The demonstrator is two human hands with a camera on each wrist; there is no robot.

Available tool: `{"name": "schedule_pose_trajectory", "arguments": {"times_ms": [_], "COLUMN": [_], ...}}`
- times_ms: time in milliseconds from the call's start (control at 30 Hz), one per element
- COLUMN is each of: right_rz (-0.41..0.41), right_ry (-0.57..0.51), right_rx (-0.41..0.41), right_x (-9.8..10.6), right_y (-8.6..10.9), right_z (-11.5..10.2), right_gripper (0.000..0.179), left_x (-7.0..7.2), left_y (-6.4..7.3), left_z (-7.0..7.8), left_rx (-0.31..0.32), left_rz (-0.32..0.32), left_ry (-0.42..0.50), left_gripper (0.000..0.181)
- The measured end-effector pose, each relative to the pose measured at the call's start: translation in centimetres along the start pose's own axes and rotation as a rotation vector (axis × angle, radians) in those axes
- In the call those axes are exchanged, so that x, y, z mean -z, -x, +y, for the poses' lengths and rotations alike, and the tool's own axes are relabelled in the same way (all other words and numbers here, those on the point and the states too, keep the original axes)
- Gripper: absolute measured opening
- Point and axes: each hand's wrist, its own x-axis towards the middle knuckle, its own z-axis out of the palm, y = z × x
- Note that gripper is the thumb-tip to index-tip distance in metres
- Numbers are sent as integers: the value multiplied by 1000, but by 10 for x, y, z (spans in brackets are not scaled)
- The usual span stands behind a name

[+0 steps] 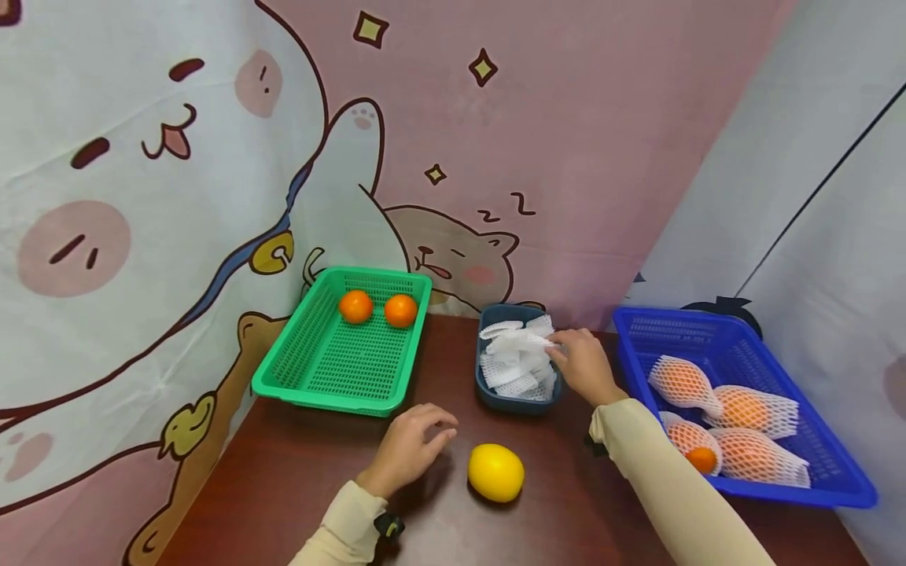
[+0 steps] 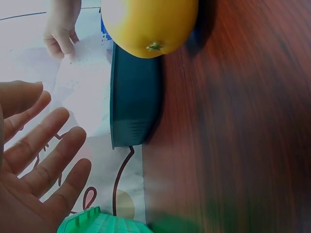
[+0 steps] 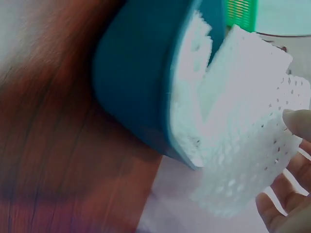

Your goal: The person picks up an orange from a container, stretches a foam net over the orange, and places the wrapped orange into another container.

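Note:
My right hand (image 1: 584, 363) is at the right rim of a small dark blue bin (image 1: 520, 402) that holds several white foam fruit nets. Between its thumb and fingers it pinches a foam net (image 3: 252, 145), which sticks up over the bin's edge in the right wrist view. My left hand (image 1: 412, 442) hovers over the table, fingers relaxed and slightly bent, holding nothing. Just right of it lies a smooth yellow fruit (image 1: 495, 472), bare of any net; its small green stem end (image 2: 154, 46) shows in the left wrist view.
A green basket (image 1: 340, 403) at the left back holds two oranges (image 1: 378, 309). In the blue basket (image 1: 838, 464) on the right lie several netted fruits (image 1: 750, 410) and a small bare orange fruit (image 1: 701, 460). A cartoon-printed cloth (image 1: 566, 157) hangs behind the brown table (image 1: 439, 527).

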Motion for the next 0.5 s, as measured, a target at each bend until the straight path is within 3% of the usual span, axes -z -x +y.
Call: {"name": "schedule_pose_trajectory", "arguments": {"times_ms": [100, 233, 367, 500], "right_rz": [-14, -104, -188, -194], "right_ry": [-83, -176, -220, -255], "right_rx": [-87, -156, -198, -207], "right_x": [4, 10, 18, 25], "right_y": [-2, -5, -6, -4], "right_z": [0, 0, -2, -4], "right_gripper": [19, 19, 21, 22], "left_x": [0, -1, -2, -2], "left_y": [-1, -1, -2, -2], "left_z": [-1, 0, 1, 3], "left_rx": [3, 19, 34, 37], "left_rz": [3, -9, -20, -24], "left_ry": [5, 8, 8, 9], "left_gripper": [11, 11, 10, 11]}}
